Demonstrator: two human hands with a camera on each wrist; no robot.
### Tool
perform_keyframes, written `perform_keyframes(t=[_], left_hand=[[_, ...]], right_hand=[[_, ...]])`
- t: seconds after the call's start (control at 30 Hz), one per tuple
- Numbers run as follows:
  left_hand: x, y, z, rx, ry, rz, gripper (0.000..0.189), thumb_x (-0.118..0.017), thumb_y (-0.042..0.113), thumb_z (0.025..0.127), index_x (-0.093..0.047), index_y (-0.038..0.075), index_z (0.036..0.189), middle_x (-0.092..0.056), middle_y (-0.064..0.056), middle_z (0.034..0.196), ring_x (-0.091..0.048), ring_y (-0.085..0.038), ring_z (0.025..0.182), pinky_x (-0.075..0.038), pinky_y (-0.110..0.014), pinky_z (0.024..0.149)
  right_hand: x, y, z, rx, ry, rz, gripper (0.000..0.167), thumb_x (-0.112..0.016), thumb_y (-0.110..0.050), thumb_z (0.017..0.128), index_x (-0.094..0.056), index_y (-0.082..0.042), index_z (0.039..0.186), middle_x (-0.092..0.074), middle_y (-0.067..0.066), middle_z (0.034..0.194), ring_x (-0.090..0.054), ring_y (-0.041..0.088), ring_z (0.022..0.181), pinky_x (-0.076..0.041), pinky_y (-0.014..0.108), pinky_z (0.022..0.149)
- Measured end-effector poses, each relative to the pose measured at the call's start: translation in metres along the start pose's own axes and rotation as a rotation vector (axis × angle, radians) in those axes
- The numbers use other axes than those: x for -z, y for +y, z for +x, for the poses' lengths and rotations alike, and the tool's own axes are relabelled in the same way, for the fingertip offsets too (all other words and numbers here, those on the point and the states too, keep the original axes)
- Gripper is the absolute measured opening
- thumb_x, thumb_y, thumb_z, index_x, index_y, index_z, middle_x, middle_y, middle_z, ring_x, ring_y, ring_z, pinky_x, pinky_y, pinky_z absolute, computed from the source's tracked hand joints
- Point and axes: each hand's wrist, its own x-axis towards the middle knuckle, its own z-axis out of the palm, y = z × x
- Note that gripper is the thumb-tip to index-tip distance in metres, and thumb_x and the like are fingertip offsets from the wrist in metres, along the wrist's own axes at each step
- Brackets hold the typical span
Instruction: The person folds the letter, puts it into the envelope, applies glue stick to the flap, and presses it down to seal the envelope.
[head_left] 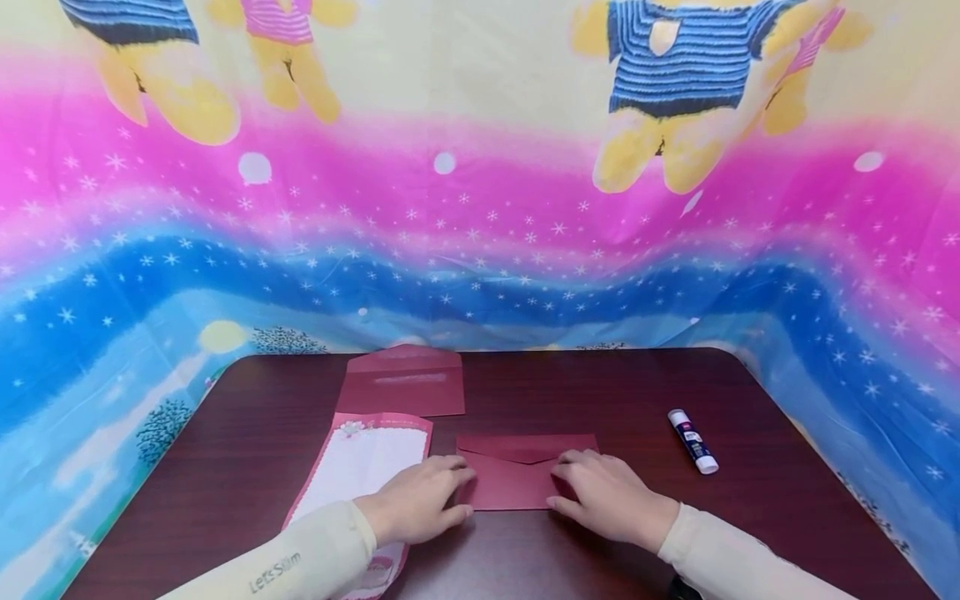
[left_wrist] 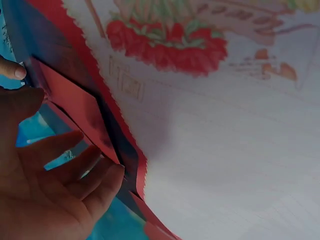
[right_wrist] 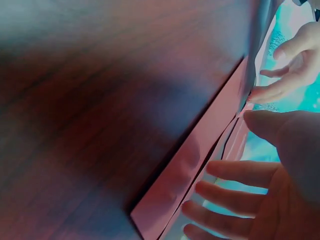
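A dark red envelope (head_left: 513,487) lies on the table with its pointed flap (head_left: 525,446) folded down toward me. My left hand (head_left: 420,500) is at its left side, fingertips right at the edge and thumb by the near left corner. On the opposite side, my right hand (head_left: 611,500) has its fingers over the right part of the envelope. Both wrist views show loosely bent, spread fingers, on the left hand (left_wrist: 55,195) and the right hand (right_wrist: 250,200) alike. Beneath my left wrist lies a white letter sheet (head_left: 367,467) with a pink patterned border.
Behind the letter sheet, a second red envelope (head_left: 405,398) lies with its flap spread out toward the back edge. A capped glue stick (head_left: 693,442) lies to the right on the dark wooden table (head_left: 780,517). A printed curtain (head_left: 480,242) hangs around the table.
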Motion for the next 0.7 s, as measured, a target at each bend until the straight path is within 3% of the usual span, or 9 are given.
perform_keyframes(t=[0.17,0.47,0.7], left_hand=[[0.0,0.004,0.003,-0.025,-0.046,0.033,0.051,-0.069,0.038,0.093,-0.067,0.004,0.13,-0.064,-0.015,0.138,-0.059,-0.028,0.132,-0.047,-0.041,0.111],[-0.006,0.005,0.022,-0.023,-0.066,0.081,0.054,-0.069,0.042,0.092,-0.066,0.005,0.131,-0.063,-0.014,0.139,-0.059,-0.031,0.13,-0.049,-0.044,0.108],[0.0,0.008,0.038,0.034,-0.087,0.091,0.053,-0.069,0.041,0.093,-0.065,0.007,0.133,-0.06,-0.013,0.142,-0.057,-0.031,0.132,-0.049,-0.045,0.108]], right_hand=[[-0.002,0.004,-0.007,-0.021,-0.061,-0.004,0.046,-0.07,-0.044,0.092,-0.072,-0.008,0.121,-0.069,0.013,0.126,-0.068,0.028,0.113,-0.058,0.049,0.087],[-0.003,0.017,0.003,-0.062,-0.073,0.025,0.049,-0.072,-0.042,0.091,-0.07,-0.005,0.123,-0.069,0.015,0.128,-0.068,0.031,0.114,-0.059,0.05,0.086],[-0.001,0.027,0.016,-0.131,-0.068,0.06,0.049,-0.073,-0.04,0.091,-0.071,-0.003,0.123,-0.067,0.019,0.13,-0.066,0.035,0.118,-0.057,0.055,0.09]])
